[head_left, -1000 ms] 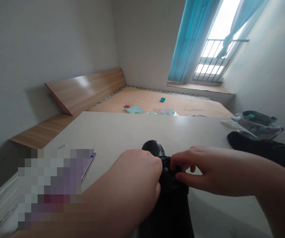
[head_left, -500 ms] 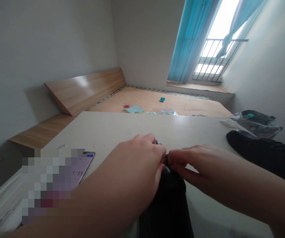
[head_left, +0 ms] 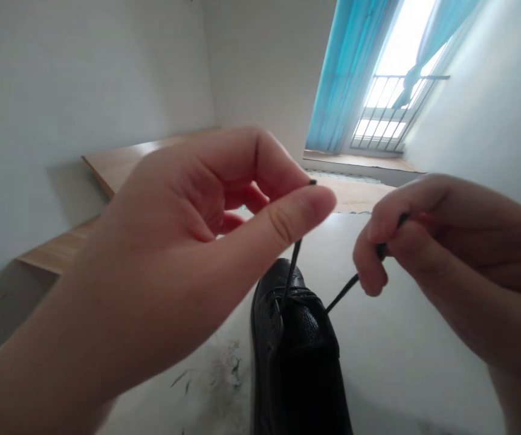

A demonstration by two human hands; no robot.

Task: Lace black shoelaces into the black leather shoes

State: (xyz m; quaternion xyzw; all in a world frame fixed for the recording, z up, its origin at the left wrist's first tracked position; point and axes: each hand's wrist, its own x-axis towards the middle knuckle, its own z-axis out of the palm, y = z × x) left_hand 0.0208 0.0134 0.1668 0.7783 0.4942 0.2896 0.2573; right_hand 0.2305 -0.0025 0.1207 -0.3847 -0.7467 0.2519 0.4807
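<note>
A black leather shoe [head_left: 308, 326] stands on the white table with its toe pointing away from me. Two ends of its black shoelace [head_left: 293, 266] rise from the eyelets. My left hand [head_left: 215, 223] is raised above the shoe's left side, thumb and forefinger pinched on one end, whose tip pokes out over the thumb. To the right of the shoe, my right hand [head_left: 428, 248] is closed around the other end. Both ends look pulled fairly straight, spreading apart in a V.
The white table [head_left: 405, 356] has dark smudges left of the shoe. Beyond it lie a bed with a wooden headboard [head_left: 119, 163] and a barred window [head_left: 381, 121] with a blue curtain [head_left: 344, 78].
Both hands have risen from the shoe and moved apart, each drawing up a lace end. The phone and the second black shoe visible earlier are now out of sight.
</note>
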